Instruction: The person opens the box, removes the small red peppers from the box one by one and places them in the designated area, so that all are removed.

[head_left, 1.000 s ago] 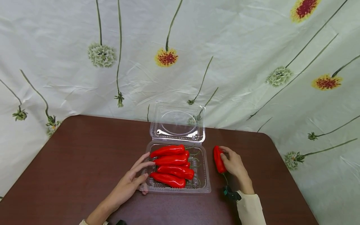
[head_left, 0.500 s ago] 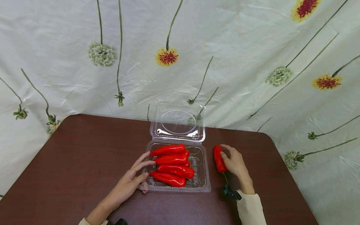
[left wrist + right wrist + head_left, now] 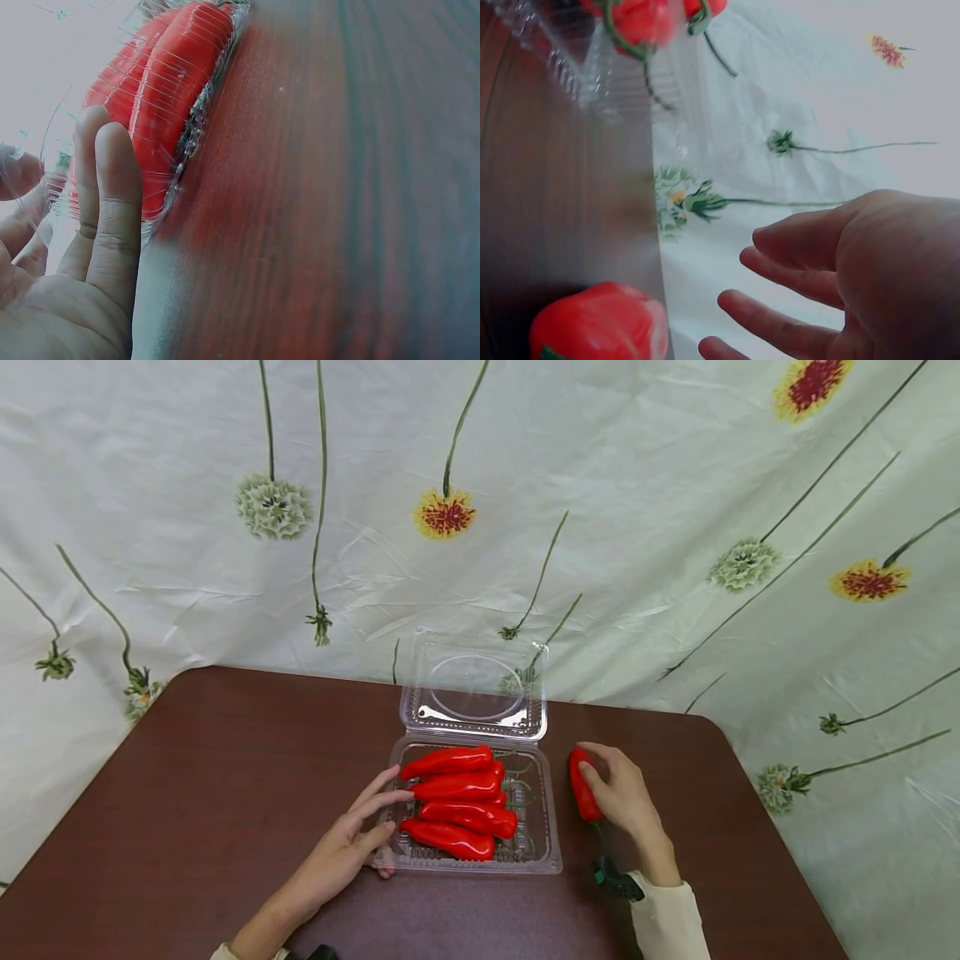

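Observation:
In the head view, a clear hinged plastic container [image 3: 552, 814] lies on the table with several red peppers [image 3: 450, 841] in its base. My left hand [image 3: 337, 853] rests against the container's left edge with its fingers spread and fairly straight; the left wrist view shows these fingers [image 3: 116, 195] upright along the clear wall. To the right of the container lies a single red pepper [image 3: 581, 793]. My right hand [image 3: 626, 792] hovers over its right side. In the right wrist view the loosely bent fingers [image 3: 780, 322] stand apart from this pepper [image 3: 604, 326].
The container's lid [image 3: 476, 710] is raised at the back, near the table's far edge. A dark brown table [image 3: 225, 777] with rounded far corners carries everything. Behind it hangs a white cloth [image 3: 360, 543] printed with flowers.
My right hand has shifted slightly up and left over the single pepper, covering more of it in the head view. My left hand and the container stay where they were.

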Available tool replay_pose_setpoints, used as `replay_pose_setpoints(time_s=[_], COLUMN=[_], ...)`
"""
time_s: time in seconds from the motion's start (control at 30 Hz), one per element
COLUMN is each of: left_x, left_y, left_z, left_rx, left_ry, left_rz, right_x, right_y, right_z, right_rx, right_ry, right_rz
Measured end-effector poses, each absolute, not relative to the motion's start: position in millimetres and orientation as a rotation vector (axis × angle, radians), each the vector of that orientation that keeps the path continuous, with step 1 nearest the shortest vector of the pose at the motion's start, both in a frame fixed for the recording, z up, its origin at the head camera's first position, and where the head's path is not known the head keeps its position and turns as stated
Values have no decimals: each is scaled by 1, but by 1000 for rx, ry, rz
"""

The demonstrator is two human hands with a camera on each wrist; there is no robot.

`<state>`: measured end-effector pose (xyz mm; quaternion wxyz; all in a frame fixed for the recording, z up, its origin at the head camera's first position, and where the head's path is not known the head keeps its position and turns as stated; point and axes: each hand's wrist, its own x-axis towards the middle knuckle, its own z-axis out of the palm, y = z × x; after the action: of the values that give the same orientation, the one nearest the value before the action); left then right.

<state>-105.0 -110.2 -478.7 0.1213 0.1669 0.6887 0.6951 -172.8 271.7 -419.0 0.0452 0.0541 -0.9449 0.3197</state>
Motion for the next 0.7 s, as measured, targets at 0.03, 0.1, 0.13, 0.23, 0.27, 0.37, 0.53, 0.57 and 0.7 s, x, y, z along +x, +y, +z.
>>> replay_pose_setpoints(time_s=[0.03, 0.1, 0.13, 0.23, 0.27, 0.37, 0.53, 0.57, 0.7], left_x=[-105, -105, -105, -105, -105, -105, -105, -105, -105], left_y=[-110, -110, -110, -110, -110, -110, -110, -110, -110], left_z=[-479, -479, -479, -479, -479, -479, -480, -480, -480], left_rx=[490, 494, 495, 499, 501, 517, 534, 533, 526], left_ry=[2012, 2011, 2011, 2013, 2012, 2001, 1994, 1997, 2005], left_rz=[2030, 2032, 2033, 2032, 2033, 2042, 2053, 2052, 2044], right_x=[-172, -171, -170, -168, -167, -165, -163, -162, -161], right_y=[270, 268, 267, 263, 261, 256, 249, 247, 242], right_z=[-418, -416, -416, -412, -411, -408, -407, -407, -406], right_rx=[187, 232, 255, 313, 332, 395, 480, 486, 503], right_ry=[-2873, -2843, -2828, -2790, -2777, -2747, -2736, -2737, -2731], right_rz=[975, 969, 965, 965, 971, 1001, 1068, 1089, 1161])
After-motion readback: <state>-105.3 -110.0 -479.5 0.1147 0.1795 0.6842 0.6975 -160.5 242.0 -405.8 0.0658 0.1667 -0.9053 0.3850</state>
